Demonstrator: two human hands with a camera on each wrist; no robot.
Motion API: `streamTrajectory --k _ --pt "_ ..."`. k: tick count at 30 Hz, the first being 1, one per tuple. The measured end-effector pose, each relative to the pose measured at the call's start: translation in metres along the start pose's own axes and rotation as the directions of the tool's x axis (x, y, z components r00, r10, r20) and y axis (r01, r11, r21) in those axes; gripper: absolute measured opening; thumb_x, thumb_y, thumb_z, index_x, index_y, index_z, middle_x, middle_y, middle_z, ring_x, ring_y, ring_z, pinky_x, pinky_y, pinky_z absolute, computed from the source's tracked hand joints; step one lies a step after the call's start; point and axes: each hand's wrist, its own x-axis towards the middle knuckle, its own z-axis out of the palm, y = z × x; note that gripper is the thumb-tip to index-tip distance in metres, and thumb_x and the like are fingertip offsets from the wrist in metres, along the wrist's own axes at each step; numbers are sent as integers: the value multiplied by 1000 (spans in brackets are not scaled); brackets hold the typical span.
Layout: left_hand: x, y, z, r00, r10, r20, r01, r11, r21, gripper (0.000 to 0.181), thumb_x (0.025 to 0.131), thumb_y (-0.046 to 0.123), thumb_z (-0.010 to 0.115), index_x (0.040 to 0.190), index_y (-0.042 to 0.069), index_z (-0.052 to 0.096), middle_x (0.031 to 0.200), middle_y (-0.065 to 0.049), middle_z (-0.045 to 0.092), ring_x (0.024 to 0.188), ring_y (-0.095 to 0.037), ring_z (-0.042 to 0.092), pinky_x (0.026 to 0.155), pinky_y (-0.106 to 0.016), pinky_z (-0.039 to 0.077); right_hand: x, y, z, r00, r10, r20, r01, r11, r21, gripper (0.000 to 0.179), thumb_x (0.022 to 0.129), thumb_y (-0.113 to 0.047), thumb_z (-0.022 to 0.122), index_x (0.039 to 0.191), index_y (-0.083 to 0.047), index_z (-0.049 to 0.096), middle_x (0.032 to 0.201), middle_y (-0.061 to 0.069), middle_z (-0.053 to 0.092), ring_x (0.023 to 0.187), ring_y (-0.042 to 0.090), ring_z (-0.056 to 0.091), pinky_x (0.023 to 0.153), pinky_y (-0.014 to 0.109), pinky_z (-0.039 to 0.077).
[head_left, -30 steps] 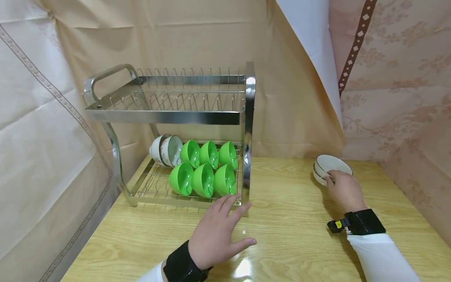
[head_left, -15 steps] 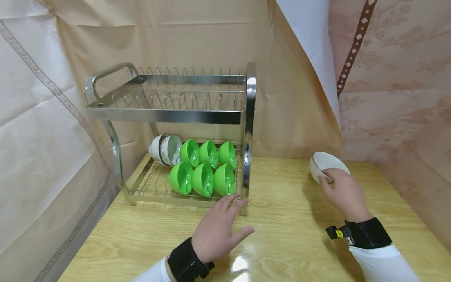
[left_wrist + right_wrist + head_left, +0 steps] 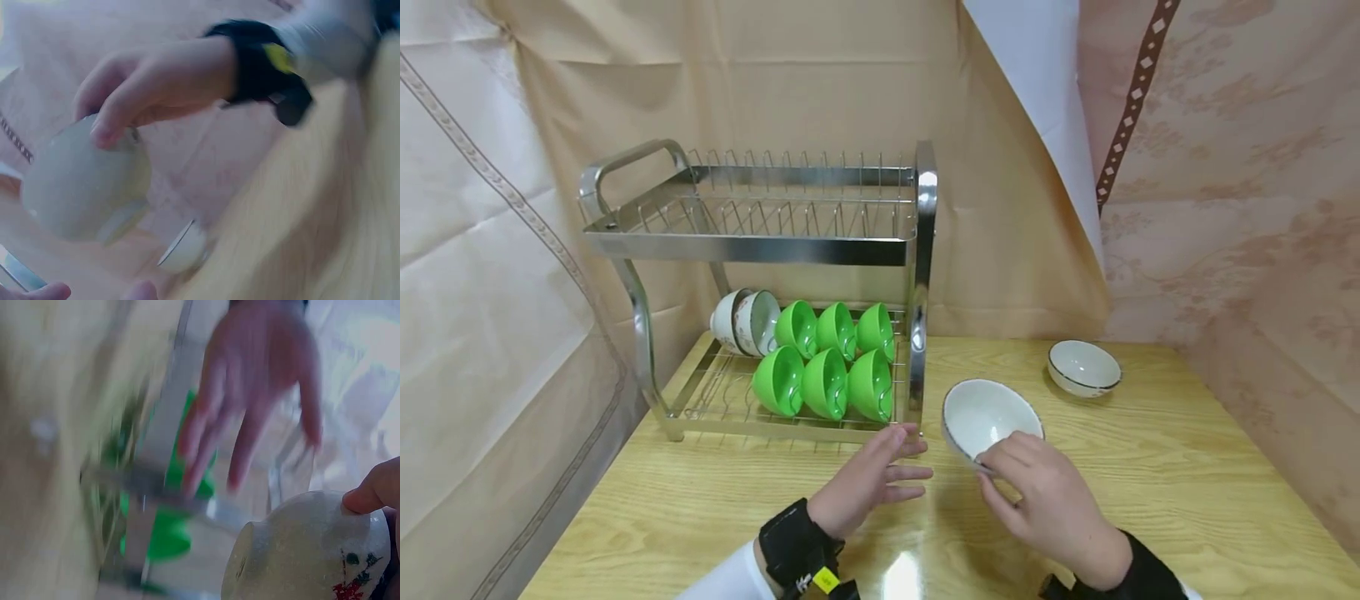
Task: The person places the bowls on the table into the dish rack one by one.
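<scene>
My right hand (image 3: 1052, 500) pinches the near rim of a white bowl (image 3: 988, 417), which is tilted and held above the table to the right of the rack. In the right wrist view, a red and dark green pattern shows on the outside of this bowl (image 3: 306, 550). My left hand (image 3: 872, 479) hovers in front of the rack's near right corner, fingers spread and touching nothing. A second white bowl (image 3: 1084, 368) with a dark rim stands upright on the table at the back right.
A two-tier metal dish rack (image 3: 752, 248) stands at the left. Its lower tier holds several green bowls (image 3: 825, 383) in two rows and two white patterned bowls (image 3: 756, 322), all on their sides. Cloth (image 3: 1015, 250) hangs behind the wooden table (image 3: 1187, 467).
My right hand has lifted the upper white bowl off the other and carried it left, toward the rack. The left hand has turned, its palm now more to the right.
</scene>
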Motion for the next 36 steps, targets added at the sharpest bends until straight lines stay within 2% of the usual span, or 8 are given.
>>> streamTrajectory --k 3,6,12,18,22,28,33,36 --pt "0 -1 1 996 -66 64 76 985 -155 66 105 47 32 147 -3 25 142 -33 36 113 -40 52 96 -49 47 -1 -21 5 998 -69 12 68 996 52 33 98 -28 43 81 -13 67 77 -9 63 70 9 53 59 27 48" --pt "0 -4 -1 985 -95 144 126 966 -226 67 104 48 31 149 0 23 136 -33 41 111 -37 54 97 -48 46 -3 -35 8 991 -128 25 125 988 91 27 95 -23 47 81 -13 67 78 -8 62 70 10 52 59 25 47" --pt "-1 -7 -7 965 -114 234 173 954 -247 67 102 48 37 151 5 23 129 -29 45 109 -33 54 96 -45 48 -4 -44 13 981 -194 24 191 977 91 13 86 -16 55 79 -13 66 75 -7 61 70 11 51 58 24 46" --pt "-3 -6 -9 958 -141 250 200 952 -231 66 100 45 43 151 7 23 121 -23 51 103 -29 57 88 -36 54 -8 -46 13 981 -193 29 189 977 94 6 74 -13 67 80 -13 67 76 -8 62 72 11 53 59 25 47" --pt "-11 -4 -11 969 -131 209 179 957 -229 63 99 39 47 148 4 25 118 -19 53 100 -30 58 82 -39 57 -9 -48 16 976 -215 20 212 972 105 13 71 -11 70 84 -13 68 80 -6 63 76 12 54 64 26 48" --pt "-32 5 -19 989 -88 117 116 958 -263 57 100 23 48 147 1 23 127 -21 47 102 -32 58 80 -44 57 -8 -51 22 969 -247 3 243 958 150 15 80 -13 71 95 -9 67 100 4 66 98 23 57 84 38 49" --pt "-62 16 -33 997 -60 -43 48 972 -230 51 99 15 49 141 4 24 141 -28 33 111 -35 53 85 -51 53 -9 -54 24 991 -102 89 83 977 198 32 85 -27 72 111 -10 64 125 9 58 119 29 47 109 35 32" --pt "-81 26 -47 978 -31 -205 -4 986 -169 48 96 9 52 137 5 26 140 -31 29 112 -36 52 85 -54 52 -9 -54 30 987 2 162 -32 983 183 42 86 -37 71 118 -11 62 134 8 52 126 27 40 111 38 28"
